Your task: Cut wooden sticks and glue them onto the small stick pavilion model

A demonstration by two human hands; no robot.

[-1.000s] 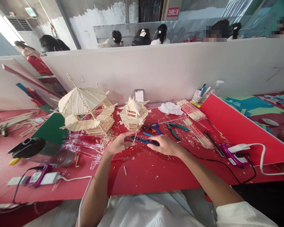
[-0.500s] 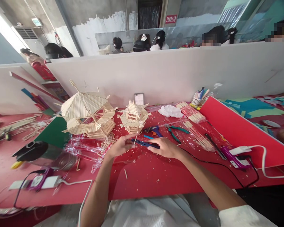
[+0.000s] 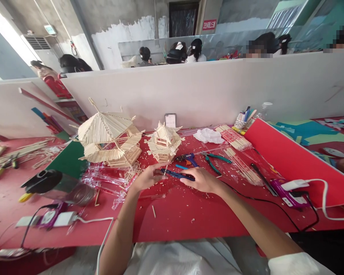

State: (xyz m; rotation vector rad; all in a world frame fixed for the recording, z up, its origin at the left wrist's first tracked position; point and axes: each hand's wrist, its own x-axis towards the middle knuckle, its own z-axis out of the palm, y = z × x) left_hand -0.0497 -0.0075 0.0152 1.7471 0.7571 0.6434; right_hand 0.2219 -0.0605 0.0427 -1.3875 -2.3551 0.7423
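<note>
My right hand (image 3: 200,179) is closed round the handles of dark blue pliers (image 3: 174,174), whose jaws point left. Between the thumb and fingers of my left hand (image 3: 150,177) is a short thin wooden stick (image 3: 165,170), held at the jaws of the pliers. Just behind the hands stands a small pavilion model (image 3: 164,143) made of wooden sticks. A larger stick pavilion (image 3: 109,137) with a peaked roof stands to its left. A blue and orange glue gun (image 3: 187,158) and green-handled pliers (image 3: 215,162) lie behind my right hand.
Bundles of wooden sticks (image 3: 243,166) in plastic lie at the right, near a red board (image 3: 298,164). A dark-lidded clear bottle (image 3: 60,187) lies at the left by a power adapter (image 3: 50,217). Offcuts litter the red tabletop (image 3: 172,221). A white partition (image 3: 206,91) runs behind.
The whole view has shifted slightly, so things appear a little further right. Both hands keep nearly the same pose, with the stick at the pliers' jaws.
</note>
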